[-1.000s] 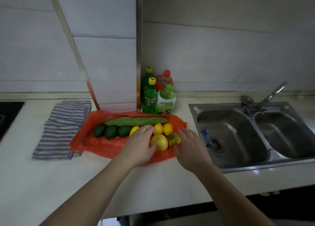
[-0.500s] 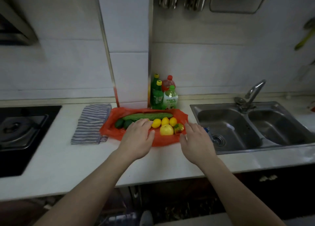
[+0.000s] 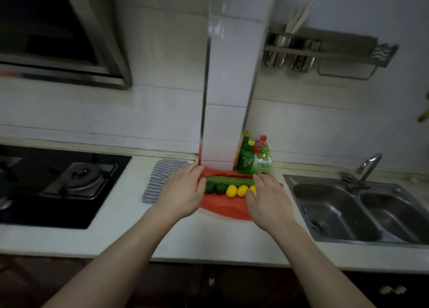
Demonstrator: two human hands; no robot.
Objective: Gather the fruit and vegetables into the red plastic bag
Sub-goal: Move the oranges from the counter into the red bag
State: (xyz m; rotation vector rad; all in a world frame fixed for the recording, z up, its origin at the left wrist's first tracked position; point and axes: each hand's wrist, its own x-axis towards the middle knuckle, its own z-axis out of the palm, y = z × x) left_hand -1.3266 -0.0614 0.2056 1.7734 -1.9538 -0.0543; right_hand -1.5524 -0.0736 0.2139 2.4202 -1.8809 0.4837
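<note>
The red plastic bag [image 3: 222,211] lies flat on the white counter with produce on top of it. A long green cucumber [image 3: 229,181] lies along its far side. In front of it sit dark green fruits [image 3: 216,188] and yellow lemons [image 3: 232,190]. My left hand [image 3: 183,191] lies over the bag's left end, fingers stretched toward its far corner. My right hand [image 3: 267,198] lies over the bag's right part with straight fingers and hides the produce there. Neither hand plainly grips anything.
Several drink bottles [image 3: 253,160] stand against the wall behind the bag. A striped cloth [image 3: 159,177] lies left of it, then a black gas hob [image 3: 69,182]. A steel double sink [image 3: 348,211] with a tap [image 3: 369,168] is at the right.
The view has pulled back and tilted up. My hands have spread apart from the bag's front middle to its left and right ends; the right hand now covers the large yellow fruit.
</note>
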